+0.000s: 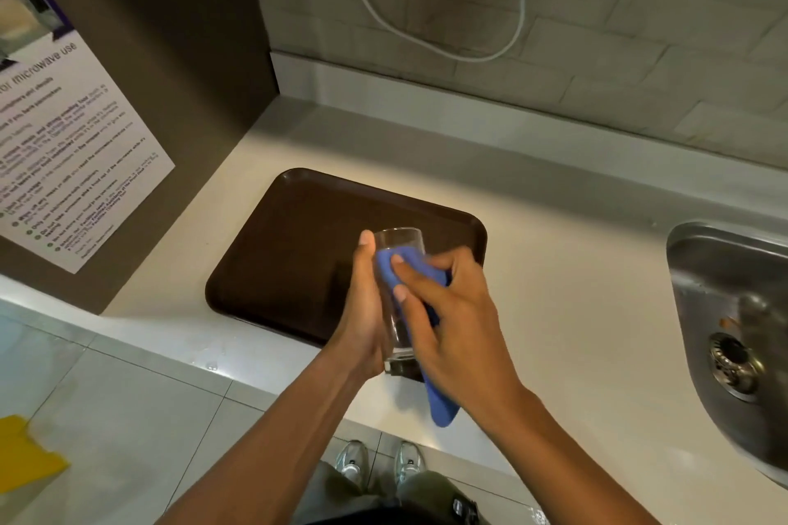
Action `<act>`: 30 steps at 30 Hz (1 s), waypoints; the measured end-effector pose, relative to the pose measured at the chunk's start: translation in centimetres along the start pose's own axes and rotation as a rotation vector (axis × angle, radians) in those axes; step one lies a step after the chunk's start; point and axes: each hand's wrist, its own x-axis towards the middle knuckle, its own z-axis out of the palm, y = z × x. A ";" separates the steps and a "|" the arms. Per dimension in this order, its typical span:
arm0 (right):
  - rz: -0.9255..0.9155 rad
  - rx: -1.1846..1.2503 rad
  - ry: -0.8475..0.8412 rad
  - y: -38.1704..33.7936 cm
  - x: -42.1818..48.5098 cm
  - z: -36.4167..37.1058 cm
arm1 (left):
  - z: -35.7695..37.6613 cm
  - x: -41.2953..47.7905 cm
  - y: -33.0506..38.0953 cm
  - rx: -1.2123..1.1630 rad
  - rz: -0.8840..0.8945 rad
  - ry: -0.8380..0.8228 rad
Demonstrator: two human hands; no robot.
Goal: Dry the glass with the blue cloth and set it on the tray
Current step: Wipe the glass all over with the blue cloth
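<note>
**Glass gets a wipe-down above the tray**

We look down on a pale kitchen counter (533, 269) where a clear drinking glass (398, 269) is held in the air over the near right corner of a dark brown tray (298, 251); it does not rest on the tray. The left hand (364, 311) is wrapped around the glass from its left side, thumb pointing up beside the rim, with the mouth of the glass tipped away from us. The right hand (452, 320) presses a blue cloth (392, 269) flat against the upper wall of the glass, fingers curled over the fabric; the rest of the cloth runs under that palm and hangs out below the wrist, past the base of the glass. The tray lies flat on the counter with nothing else on it that we can make out. To the right, well apart from the tray, we see a steel sink (725, 311) with its drain. A printed notice (64, 132) on microwave use is stuck to the brown panel at left, and a white cable (426, 38) loops across the tiled wall behind.
</note>
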 end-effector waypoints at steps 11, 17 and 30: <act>0.027 0.110 0.051 -0.3 0.1 -0.1 | -0.5 0.3 2.4 -0.101 -0.046 0.051; 0.259 0.150 0.017 1.0 1.5 -0.5 | -0.6 0.0 0.8 -0.068 -0.105 0.068; 0.083 0.075 0.000 -0.2 -1.8 -0.3 | -1.0 0.9 0.6 -0.051 -0.060 0.111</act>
